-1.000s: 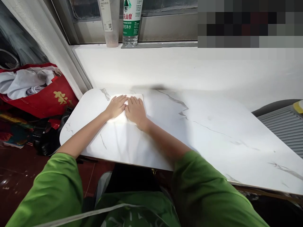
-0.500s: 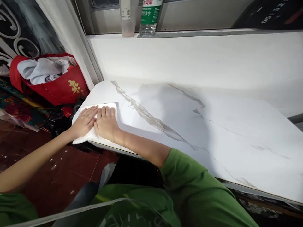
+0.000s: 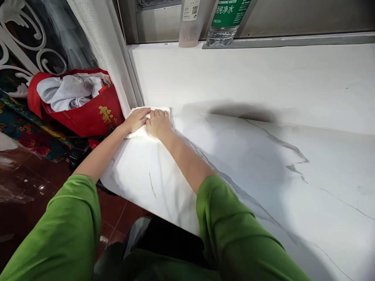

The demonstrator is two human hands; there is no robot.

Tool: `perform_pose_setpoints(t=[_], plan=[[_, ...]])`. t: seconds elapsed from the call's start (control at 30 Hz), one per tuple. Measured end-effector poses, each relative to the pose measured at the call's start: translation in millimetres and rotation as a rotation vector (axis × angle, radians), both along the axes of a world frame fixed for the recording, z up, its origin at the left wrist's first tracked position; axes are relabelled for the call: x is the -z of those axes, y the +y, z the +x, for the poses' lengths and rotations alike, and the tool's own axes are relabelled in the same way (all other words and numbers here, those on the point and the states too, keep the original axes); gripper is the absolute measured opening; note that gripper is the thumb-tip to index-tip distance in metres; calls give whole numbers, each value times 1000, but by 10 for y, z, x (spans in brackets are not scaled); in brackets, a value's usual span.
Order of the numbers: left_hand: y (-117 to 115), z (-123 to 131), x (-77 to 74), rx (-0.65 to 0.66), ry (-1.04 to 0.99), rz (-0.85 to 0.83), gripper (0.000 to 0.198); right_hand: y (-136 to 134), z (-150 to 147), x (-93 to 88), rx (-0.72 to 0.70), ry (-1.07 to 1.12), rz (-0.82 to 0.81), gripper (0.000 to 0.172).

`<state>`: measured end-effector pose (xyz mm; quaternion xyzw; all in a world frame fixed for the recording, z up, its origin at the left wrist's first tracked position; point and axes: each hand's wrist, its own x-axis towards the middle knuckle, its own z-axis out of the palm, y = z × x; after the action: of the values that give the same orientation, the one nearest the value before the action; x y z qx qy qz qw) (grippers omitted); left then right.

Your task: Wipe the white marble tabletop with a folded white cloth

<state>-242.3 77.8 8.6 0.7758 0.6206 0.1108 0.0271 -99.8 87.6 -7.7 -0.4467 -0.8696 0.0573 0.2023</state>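
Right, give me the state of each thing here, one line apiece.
Left hand: open, flat, pressing on the cloth.
Right hand: open, flat on the cloth, touching the left hand.
Cloth: spread flat at the table corner.
Red bag: open, stuffed with pale fabric.
Water bottle: upright on the sill, cap out of frame.

Your sleeves are bright green, loose and creased, ending near the elbow: the left sleeve [image 3: 68, 230] beside the bench [image 3: 263, 164], the right sleeve [image 3: 234, 230] over its near edge. Below them your arms are bare down to the left hand [image 3: 137, 119] and right hand [image 3: 158, 123].
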Motion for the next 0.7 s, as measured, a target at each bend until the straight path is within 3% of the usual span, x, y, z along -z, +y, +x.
perform_pose_setpoints(t=[0.13, 0.3, 0.5, 0.7], plan=[[347, 81, -1, 36, -25, -9, 55, 294, 36, 72, 77, 41, 16, 50], [255, 136, 11, 14, -1, 7, 53, 243, 109, 69, 61, 9, 48, 51], [-389, 359, 13, -14, 63, -5, 54, -291, 408, 8, -46, -19, 67, 52], [-1442, 867, 39, 38, 98, 5, 56, -1267, 976, 39, -65, -43, 78, 56]])
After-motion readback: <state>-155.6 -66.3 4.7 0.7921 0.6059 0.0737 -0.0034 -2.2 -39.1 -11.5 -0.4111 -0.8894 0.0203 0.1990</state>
